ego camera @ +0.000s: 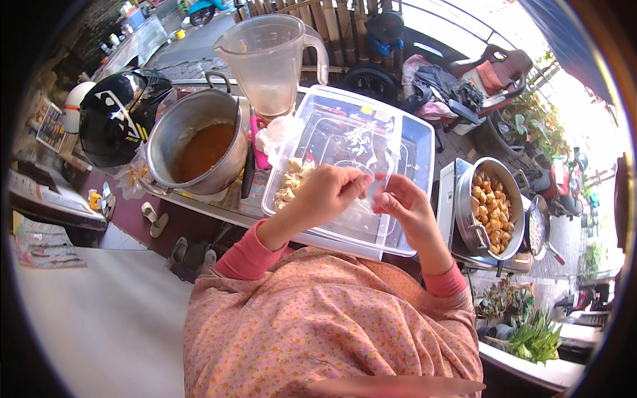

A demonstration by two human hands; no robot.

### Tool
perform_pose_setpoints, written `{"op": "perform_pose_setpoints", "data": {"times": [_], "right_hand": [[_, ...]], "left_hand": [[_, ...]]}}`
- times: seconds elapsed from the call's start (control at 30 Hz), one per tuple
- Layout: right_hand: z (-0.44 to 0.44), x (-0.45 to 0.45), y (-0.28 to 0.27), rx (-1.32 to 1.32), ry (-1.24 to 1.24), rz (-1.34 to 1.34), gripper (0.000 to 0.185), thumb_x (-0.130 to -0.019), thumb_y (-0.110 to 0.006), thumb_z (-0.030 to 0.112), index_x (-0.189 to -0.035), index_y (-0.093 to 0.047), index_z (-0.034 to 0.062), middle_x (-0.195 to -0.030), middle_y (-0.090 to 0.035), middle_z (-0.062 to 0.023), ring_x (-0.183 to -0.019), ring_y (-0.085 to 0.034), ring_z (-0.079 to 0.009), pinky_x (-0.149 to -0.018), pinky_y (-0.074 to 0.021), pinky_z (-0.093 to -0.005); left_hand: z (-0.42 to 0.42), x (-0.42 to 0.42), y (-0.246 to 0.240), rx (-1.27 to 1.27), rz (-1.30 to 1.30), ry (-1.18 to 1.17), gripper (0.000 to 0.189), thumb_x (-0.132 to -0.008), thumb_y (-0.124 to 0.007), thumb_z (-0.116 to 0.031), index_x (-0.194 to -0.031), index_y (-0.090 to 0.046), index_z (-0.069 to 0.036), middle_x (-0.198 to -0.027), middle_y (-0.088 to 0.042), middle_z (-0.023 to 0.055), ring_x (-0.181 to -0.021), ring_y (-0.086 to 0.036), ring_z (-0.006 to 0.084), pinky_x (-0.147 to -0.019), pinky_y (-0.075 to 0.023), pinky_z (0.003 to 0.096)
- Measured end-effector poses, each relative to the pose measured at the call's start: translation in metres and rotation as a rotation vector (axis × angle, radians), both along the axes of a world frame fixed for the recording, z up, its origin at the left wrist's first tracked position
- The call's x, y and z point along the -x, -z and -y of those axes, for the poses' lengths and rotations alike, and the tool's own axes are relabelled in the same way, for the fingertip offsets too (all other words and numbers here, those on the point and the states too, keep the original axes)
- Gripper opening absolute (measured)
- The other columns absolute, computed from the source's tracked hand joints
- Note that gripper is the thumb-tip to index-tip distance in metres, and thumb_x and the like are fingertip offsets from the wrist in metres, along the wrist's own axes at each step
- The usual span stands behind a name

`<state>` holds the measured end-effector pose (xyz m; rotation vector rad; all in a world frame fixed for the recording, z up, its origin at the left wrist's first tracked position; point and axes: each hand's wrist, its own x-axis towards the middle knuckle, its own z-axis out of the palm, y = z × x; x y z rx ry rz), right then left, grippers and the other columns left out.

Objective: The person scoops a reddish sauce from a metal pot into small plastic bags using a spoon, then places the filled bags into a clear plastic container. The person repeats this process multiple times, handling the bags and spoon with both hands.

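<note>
My left hand [334, 190] is over the clear plastic container [272, 199], with its fingers curled and thumb and fingertips brought together. Facing it, my right hand [405, 206] has its fingers bent and thumb raised. A thin, see-through patch, perhaps clear plastic film [371, 198], shows between the fingertips; glare hides whether either hand grips it. Pale folded dough pieces [288, 188] lie at the container's left end, partly behind my left forearm. A translucent lid or second container [343, 142] overlaps another clear plastic box [420, 137] on the right.
Left stands a metal pot [161, 149] of brown sauce [206, 151], beside a black-handled utensil [247, 171] and pink-handled tool [260, 144]. A blender jug [268, 64] stands behind. Right, a pot [464, 211] holds browned dumplings [491, 211], near a frying pan [537, 224]. A black helmet [117, 117] sits far left.
</note>
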<state>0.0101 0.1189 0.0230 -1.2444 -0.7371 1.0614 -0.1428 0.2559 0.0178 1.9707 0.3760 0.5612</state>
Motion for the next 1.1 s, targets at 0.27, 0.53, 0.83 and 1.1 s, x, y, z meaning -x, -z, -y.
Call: {"op": "perform_pose_setpoints", "data": {"times": [0.27, 0.53, 0.83, 1.1], "right_hand": [[0.006, 0.000, 0.020, -0.108, 0.242, 0.254, 0.021, -0.092, -0.067, 0.019, -0.085, -0.065, -0.0009, -0.069, -0.060, -0.0004, -0.062, -0.053, -0.0051, -0.056, -0.0420, -0.0209], [0.005, -0.003, 0.004, -0.044, 0.020, 0.299, 0.020, -0.087, -0.073, 0.016, -0.078, -0.061, 0.0028, -0.072, -0.060, 0.0033, -0.069, -0.052, -0.0027, -0.062, -0.0420, -0.0191], [0.003, 0.003, 0.009, -0.077, -0.103, 0.071, 0.021, -0.086, -0.072, 0.007, -0.073, -0.056, 0.0032, -0.080, -0.062, -0.0011, -0.072, -0.055, -0.0053, -0.064, -0.0445, -0.0203], [-0.006, 0.016, 0.010, -0.162, -0.008, -0.530, 0.017, -0.092, -0.061, 0.006, -0.081, -0.050, 0.0107, -0.085, -0.057, 0.0013, -0.081, -0.055, -0.0075, -0.071, -0.0432, -0.0215]], "left_hand": [[0.031, 0.004, -0.004, 0.140, -0.011, 0.008, 0.043, -0.097, -0.056, -0.031, -0.067, -0.062, 0.000, -0.049, -0.049, 0.0072, -0.043, -0.045, 0.0114, -0.044, -0.0330, 0.0306], [0.037, 0.015, -0.016, -0.113, 0.001, -0.079, 0.028, -0.089, -0.069, -0.026, -0.079, -0.062, 0.000, -0.048, -0.047, 0.0030, -0.041, -0.042, 0.0090, -0.042, -0.0291, 0.0271], [0.031, 0.016, 0.004, 0.332, 0.205, -0.121, 0.014, -0.094, -0.061, -0.009, -0.091, -0.069, 0.001, -0.056, -0.046, -0.0085, -0.048, -0.037, -0.0019, -0.042, -0.0246, 0.0205], [0.024, 0.018, 0.006, 0.859, 0.223, 0.155, 0.011, -0.094, -0.058, -0.012, -0.086, -0.059, -0.005, -0.064, -0.044, -0.0111, -0.054, -0.035, -0.0048, -0.047, -0.0227, 0.0162]]}}
